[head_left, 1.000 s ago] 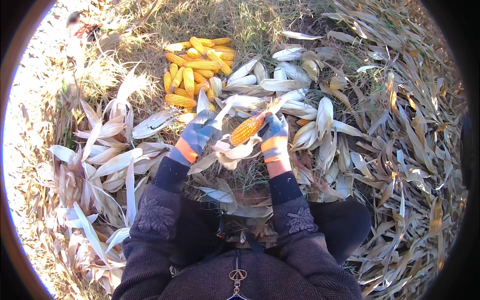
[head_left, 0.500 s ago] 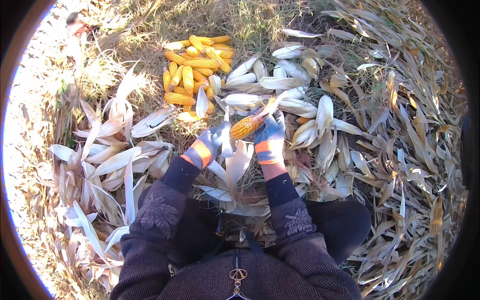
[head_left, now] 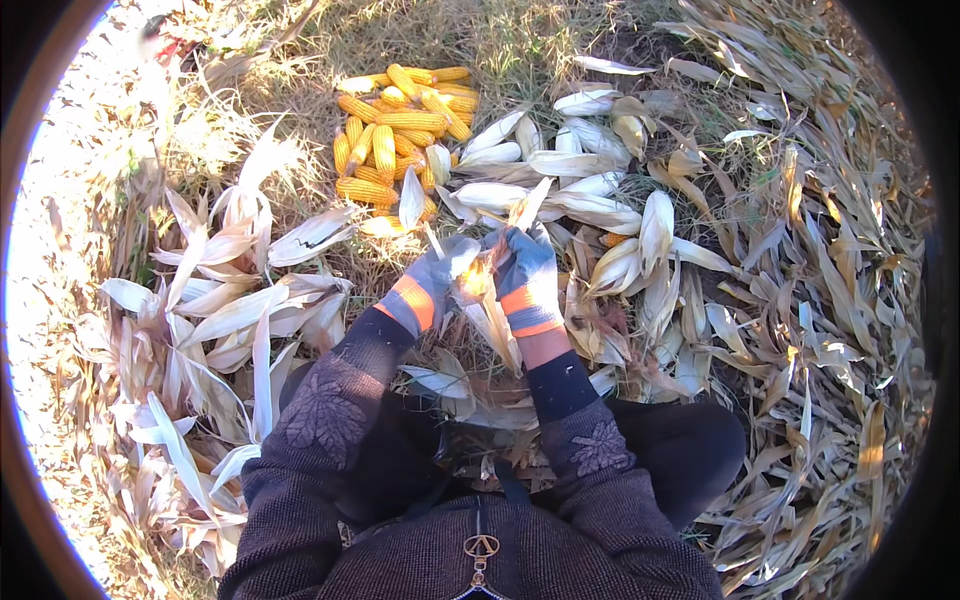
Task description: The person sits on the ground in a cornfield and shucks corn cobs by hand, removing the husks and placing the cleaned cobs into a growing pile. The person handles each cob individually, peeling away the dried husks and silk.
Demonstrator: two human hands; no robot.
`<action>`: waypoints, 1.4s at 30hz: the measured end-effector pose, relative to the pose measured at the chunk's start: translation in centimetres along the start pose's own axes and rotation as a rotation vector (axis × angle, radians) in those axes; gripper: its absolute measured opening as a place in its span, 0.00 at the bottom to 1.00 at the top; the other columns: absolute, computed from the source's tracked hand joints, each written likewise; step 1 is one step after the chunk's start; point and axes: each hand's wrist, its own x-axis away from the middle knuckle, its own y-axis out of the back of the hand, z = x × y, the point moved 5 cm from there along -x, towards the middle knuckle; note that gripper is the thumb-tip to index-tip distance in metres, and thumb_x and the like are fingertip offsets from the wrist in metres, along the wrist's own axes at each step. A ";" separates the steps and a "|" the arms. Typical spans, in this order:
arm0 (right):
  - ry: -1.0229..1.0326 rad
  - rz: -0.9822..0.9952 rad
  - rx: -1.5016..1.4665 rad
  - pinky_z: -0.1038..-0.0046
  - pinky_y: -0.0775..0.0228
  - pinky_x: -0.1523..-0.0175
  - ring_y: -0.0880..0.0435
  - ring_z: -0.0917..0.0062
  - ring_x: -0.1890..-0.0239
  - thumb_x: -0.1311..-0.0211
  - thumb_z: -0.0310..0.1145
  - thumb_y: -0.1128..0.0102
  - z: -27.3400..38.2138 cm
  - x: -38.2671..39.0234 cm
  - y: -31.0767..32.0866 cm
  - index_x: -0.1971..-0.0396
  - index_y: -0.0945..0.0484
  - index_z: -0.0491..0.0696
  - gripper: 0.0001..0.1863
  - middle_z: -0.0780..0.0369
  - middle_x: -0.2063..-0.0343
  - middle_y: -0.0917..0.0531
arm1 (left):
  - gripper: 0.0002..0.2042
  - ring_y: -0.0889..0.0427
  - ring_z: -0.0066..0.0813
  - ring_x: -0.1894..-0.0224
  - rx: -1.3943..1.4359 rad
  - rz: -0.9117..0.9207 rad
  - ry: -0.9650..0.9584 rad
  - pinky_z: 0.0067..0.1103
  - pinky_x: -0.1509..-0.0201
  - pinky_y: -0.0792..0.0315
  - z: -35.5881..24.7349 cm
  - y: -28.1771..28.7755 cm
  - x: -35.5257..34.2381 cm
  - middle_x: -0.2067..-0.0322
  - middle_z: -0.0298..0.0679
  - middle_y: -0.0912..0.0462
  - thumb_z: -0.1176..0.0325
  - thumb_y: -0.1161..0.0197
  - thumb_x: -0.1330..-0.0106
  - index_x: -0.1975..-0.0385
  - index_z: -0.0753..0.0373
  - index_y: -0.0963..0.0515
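Observation:
Both hands wear grey-blue gloves with orange cuffs and meet in front of me around a partly husked ear of corn (head_left: 474, 279). My left hand (head_left: 437, 279) is closed at the ear's left side. My right hand (head_left: 526, 268) is closed round its husk end, and a pale husk tip (head_left: 528, 203) sticks up above the fingers. Below the ear, between my wrists, a long strip of husk (head_left: 494, 325) hangs down. Much of the ear is hidden by the gloves and blurred.
Bare yellow ears (head_left: 410, 121) lie piled beyond my left hand. Ears still in pale husks (head_left: 597, 210) lie ahead and to the right. Loose husks (head_left: 225, 315) cover the ground at left, and a broad bank of dry husks (head_left: 840, 330) runs along the right. My folded legs (head_left: 670, 450) are near.
My hands have drawn together around the ear, covering more of it. The left hand has moved slightly right. A husk strip now hangs below the ear, and the view has shifted slightly.

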 end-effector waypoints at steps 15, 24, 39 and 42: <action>0.316 -0.171 -0.160 0.67 0.26 0.64 0.22 0.72 0.68 0.41 0.21 0.48 8.4 -4.0 3.8 0.58 0.30 0.43 0.10 0.60 0.68 0.23 | 0.36 0.26 0.22 0.58 -0.499 0.099 0.131 0.18 0.54 0.29 -0.4 -2.9 1.8 0.57 0.36 0.27 0.74 0.33 0.52 0.40 0.68 0.39; 0.235 -0.116 0.031 0.72 0.28 0.54 0.22 0.75 0.60 0.37 0.34 0.44 3.9 -0.7 1.0 0.51 0.29 0.47 0.16 0.62 0.61 0.21 | 0.21 0.24 0.21 0.69 -0.444 -0.020 0.165 0.19 0.66 0.28 1.0 0.7 0.6 0.68 0.32 0.22 0.63 0.32 0.48 0.54 0.64 0.26; -0.163 0.063 -0.217 0.75 0.48 0.83 0.41 0.80 0.89 0.35 0.44 0.48 1.5 -1.8 3.0 0.75 0.31 0.53 0.13 0.70 0.88 0.37 | 0.22 0.26 0.16 0.65 -0.479 0.172 0.186 0.16 0.62 0.30 2.6 -1.5 0.7 0.64 0.29 0.23 0.67 0.34 0.44 0.50 0.64 0.28; -0.112 -0.268 -0.223 0.77 0.55 0.83 0.46 0.82 0.90 0.36 0.44 0.47 1.3 -1.7 3.9 0.78 0.32 0.55 0.14 0.73 0.90 0.43 | 0.24 0.25 0.17 0.65 -0.468 0.144 0.138 0.15 0.62 0.29 2.4 -2.1 0.9 0.62 0.31 0.23 0.66 0.33 0.45 0.49 0.66 0.29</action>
